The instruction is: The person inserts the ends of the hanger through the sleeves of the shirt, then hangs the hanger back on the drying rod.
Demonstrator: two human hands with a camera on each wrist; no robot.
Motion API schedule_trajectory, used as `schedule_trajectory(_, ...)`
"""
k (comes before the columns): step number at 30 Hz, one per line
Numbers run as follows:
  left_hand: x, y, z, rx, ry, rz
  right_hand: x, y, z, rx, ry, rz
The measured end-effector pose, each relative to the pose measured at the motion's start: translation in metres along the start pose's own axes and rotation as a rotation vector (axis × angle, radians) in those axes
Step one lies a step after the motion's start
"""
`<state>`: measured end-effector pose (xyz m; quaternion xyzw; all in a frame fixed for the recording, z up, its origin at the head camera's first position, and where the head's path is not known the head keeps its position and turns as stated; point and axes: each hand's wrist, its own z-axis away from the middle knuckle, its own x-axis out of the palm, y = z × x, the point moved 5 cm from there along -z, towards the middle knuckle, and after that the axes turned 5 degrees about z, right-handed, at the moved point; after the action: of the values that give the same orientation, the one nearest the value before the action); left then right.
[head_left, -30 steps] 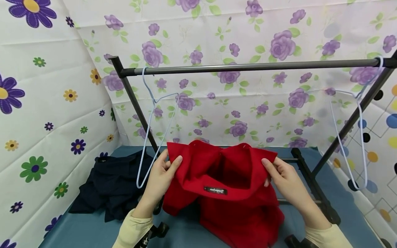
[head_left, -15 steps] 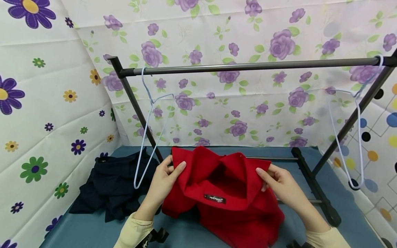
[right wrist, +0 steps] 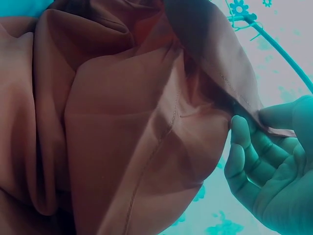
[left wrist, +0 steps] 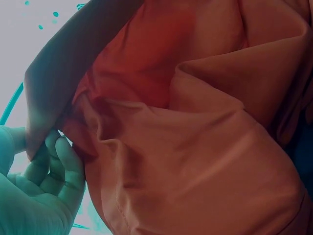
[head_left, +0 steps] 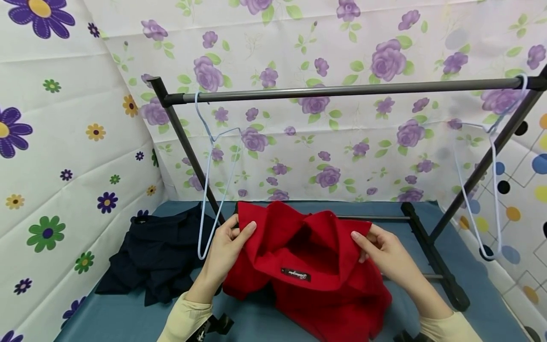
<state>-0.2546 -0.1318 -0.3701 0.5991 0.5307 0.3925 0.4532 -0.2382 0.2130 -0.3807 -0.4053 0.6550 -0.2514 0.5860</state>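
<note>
A red collared shirt (head_left: 329, 308) is held up in front of me, its neck opening facing up and a black label (head_left: 296, 274) showing inside the collar. My left hand (head_left: 226, 249) pinches the left collar point between thumb and fingers. At the opposite collar point, my right hand (head_left: 389, 254) pinches the cloth in the same way. Both wrist views show the thumb on one side of the collar (left wrist: 63, 73) and curled fingers on the other. The shirt's lower part hangs in folds and runs out of the head view at the bottom.
A black rack's bar (head_left: 342, 90) crosses behind the shirt. One pale blue hanger (head_left: 205, 199) hangs at its left end, another hanger (head_left: 497, 199) at its right. Dark navy clothing (head_left: 149, 256) lies crumpled on the blue surface (head_left: 115, 318). Patterned cloth walls surround the area.
The collar has sunk slightly, and my right hand has shifted a little left and down with it. The left hanger sways. Both hands keep their hold on the shirt.
</note>
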Motion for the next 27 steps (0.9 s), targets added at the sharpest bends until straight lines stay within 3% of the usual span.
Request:
schedule_trajectory(17, -0.002, 0.002, 0.002, 0.009, 0.002, 0.008, -0.010, -0.008, 0.001, -0.106, 0.075, 0.039)
schedule_trajectory(27, 0.000, -0.002, 0.003, -0.003, -0.024, 0.034, -0.039, -0.029, 0.013, -0.245, 0.272, 0.212)
